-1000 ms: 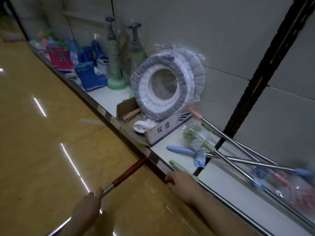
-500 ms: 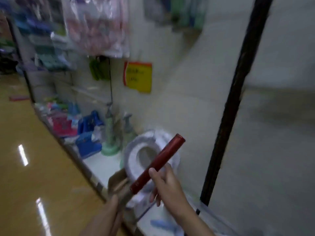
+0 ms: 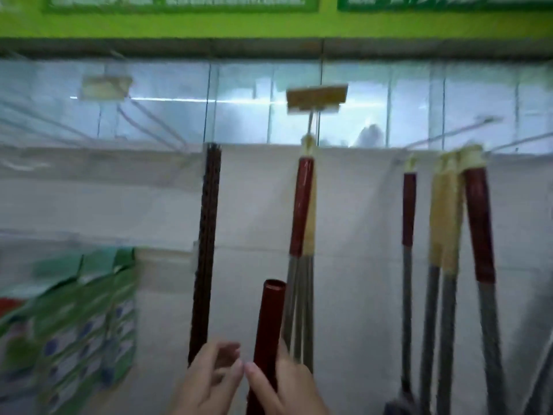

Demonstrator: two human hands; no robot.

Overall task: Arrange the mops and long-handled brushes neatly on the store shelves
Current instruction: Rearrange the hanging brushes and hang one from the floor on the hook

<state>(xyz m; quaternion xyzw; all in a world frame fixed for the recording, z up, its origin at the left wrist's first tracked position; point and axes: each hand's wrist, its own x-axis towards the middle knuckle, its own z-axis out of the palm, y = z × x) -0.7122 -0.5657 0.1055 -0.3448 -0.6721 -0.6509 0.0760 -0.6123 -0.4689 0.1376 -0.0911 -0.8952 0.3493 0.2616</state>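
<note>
I look up at a wall rack. My right hand [image 3: 287, 387] grips the dark red end of a long handle [image 3: 269, 319], held upright at bottom centre. My left hand [image 3: 209, 381] is beside it, fingers loosely curled, fingertips close to the handle and to my right thumb; I cannot tell whether it touches. Just behind hangs a bunch of red and cream handled poles [image 3: 302, 211] from a hook with a price tag [image 3: 317, 97]. More red and cream handles [image 3: 449, 211] hang to the right. The frame is blurred.
A dark perforated upright [image 3: 206, 250] runs down the white back panel left of my hands. Green-and-white packaged goods [image 3: 68, 319] hang at lower left. Bare wire hooks [image 3: 143, 118] stick out along the top rail under a green sign [image 3: 269, 22].
My view has swung from the low shelf and floor up to the hanging rack. The red handle went from lying low to upright, and my right hand now grips it near its tip.
</note>
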